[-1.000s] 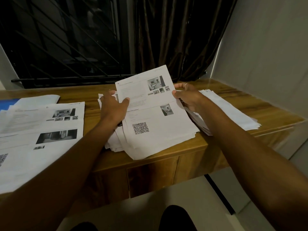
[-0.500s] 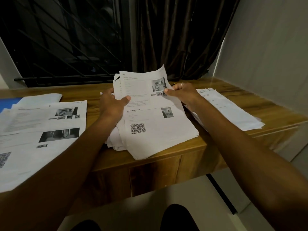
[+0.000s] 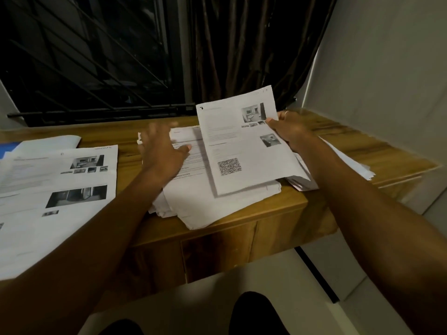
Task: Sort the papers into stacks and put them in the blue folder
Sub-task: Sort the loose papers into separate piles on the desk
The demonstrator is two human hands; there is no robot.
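Since the earlier frame the left hand [image 3: 162,151] has let go of the white printed sheet with a QR code [image 3: 242,151]. It now hangs blurred over the loose white paper pile [image 3: 205,204] at frame centre, fingers apart, likely to steady it. Right hand [image 3: 290,131] alone pinches the sheet's edge, lifting it clear for sorting. Blue folder [image 3: 8,149] peeks out at the left edge behind the sorted white stack [image 3: 48,189] on the wooden worktop [image 3: 362,141].

left hand [image 3: 162,153] blurred, blue folder [image 3: 7,151] mostly covered
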